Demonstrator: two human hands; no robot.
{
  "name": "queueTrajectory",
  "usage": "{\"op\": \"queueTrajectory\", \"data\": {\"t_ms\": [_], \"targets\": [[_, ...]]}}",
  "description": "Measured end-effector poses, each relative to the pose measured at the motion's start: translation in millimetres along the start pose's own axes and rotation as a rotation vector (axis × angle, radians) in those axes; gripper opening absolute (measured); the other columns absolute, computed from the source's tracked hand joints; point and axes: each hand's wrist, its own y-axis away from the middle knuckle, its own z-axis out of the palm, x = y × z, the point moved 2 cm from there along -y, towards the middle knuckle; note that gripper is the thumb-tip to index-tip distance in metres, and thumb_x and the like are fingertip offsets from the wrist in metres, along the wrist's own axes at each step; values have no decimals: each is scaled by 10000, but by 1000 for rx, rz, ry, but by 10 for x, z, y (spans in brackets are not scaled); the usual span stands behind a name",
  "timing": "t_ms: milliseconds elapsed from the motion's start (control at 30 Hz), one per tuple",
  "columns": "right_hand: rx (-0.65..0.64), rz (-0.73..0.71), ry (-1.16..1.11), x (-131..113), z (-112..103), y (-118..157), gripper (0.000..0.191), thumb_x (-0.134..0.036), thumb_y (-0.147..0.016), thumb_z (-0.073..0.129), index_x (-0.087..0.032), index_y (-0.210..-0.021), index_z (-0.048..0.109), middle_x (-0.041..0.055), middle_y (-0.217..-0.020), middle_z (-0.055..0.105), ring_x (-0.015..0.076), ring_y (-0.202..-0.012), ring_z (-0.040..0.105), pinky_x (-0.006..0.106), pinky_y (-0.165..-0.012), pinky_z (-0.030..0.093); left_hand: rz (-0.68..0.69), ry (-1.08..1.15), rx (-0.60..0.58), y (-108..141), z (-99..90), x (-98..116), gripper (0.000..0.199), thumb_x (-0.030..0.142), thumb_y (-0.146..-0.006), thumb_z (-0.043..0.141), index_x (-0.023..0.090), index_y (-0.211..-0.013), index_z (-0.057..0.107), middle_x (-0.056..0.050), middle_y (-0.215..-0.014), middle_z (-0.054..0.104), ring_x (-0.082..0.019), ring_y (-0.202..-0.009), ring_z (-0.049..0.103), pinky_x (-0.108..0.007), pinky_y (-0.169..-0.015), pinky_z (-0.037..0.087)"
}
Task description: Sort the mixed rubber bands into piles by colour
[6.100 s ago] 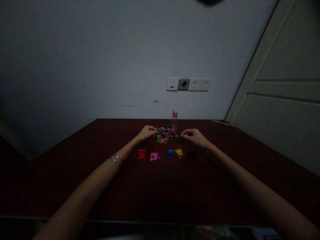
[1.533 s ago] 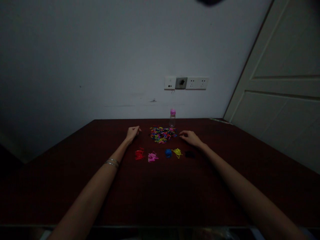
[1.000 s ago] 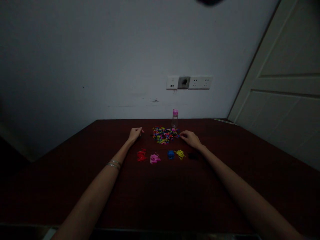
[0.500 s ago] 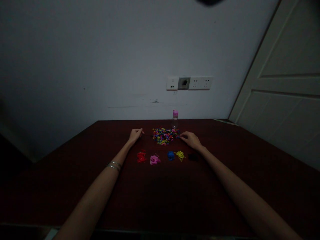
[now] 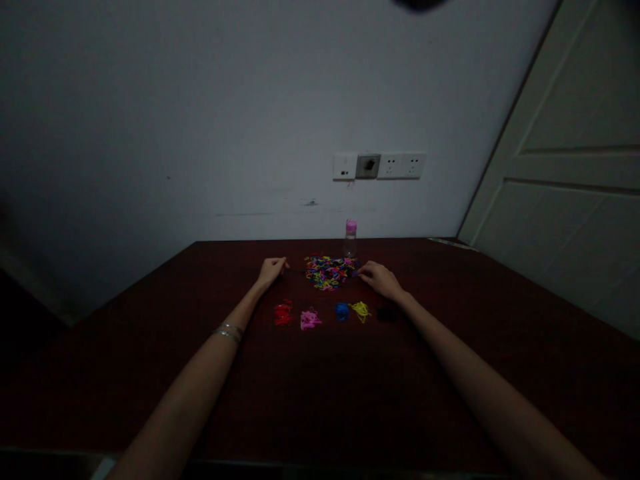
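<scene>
A mixed heap of small multicoloured rubber bands (image 5: 330, 272) lies on the dark red table (image 5: 300, 387) between my hands. My left hand (image 5: 271, 269) rests left of the heap, fingers curled in, with nothing visible in them. At the heap's right edge is my right hand (image 5: 380, 277), thumb and fingertips pinched together against the outermost bands. What lies between those fingertips is too small and dark to make out. Nearer me are single-colour piles: red bands (image 5: 283, 313), pink bands (image 5: 310, 320), blue bands (image 5: 341, 311), yellow bands (image 5: 361, 311) and a dim black pile (image 5: 387, 313).
Behind the heap stands a clear bottle with a pink cap (image 5: 351, 239). A pale wall with a row of sockets (image 5: 379, 167) rises at the table's back edge. To the right is a white panelled door (image 5: 565, 173).
My right fingertips have shifted very slightly at the heap's right edge; a blue bit seen by them earlier is now less distinct. My left hand and the colour piles look unchanged.
</scene>
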Motion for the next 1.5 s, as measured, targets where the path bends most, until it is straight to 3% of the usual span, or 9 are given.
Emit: {"op": "queueTrajectory", "data": {"t_ms": [267, 800, 1133, 1300, 1500], "targets": [[7, 54, -5, 46, 50, -24, 157, -286, -804, 492, -227, -862, 626, 44, -974, 553, 165, -846, 544, 255, -696, 418, 0, -10, -4, 16, 2, 28, 401, 447, -727, 423, 126, -590, 620, 18, -402, 435, -91, -411, 391, -208, -447, 281], [42, 7, -204, 141, -41, 8, 182, -315, -779, 506, -179, -796, 627, 52, -864, 601, 163, -811, 554, 288, -770, 425, -12, 48, 30, -20, 15, -3, 376, 439, -713, 444, 126, -582, 605, 30, -394, 420, -80, -388, 367, -209, -436, 269], [138, 72, -353, 90, -111, -32, 225, -349, -746, 512, -156, -756, 628, 63, -817, 634, 177, -795, 575, 292, -765, 428, 64, 57, 93, -24, -19, 235, 343, 405, -704, 474, 122, -557, 600, 20, -410, 431, -87, -429, 391, -217, -462, 283], [82, 93, -521, -96, -202, -63, 255, -376, -726, 528, -150, -758, 641, 63, -797, 652, 177, -762, 584, 293, -728, 446, 135, 78, -9, -6, 69, 554, 361, 428, -715, 474, 119, -587, 609, 19, -408, 426, -89, -430, 388, -218, -463, 283], [-256, -60, -589, -554, -350, 14, 206, -355, -686, 591, -170, -718, 677, 43, -746, 653, 157, -710, 569, 272, -679, 443, 182, -12, -305, 61, 289, 760, 299, 354, -695, 499, 104, -619, 645, -15, -466, 508, -89, -440, 406, -212, -446, 285]]}}
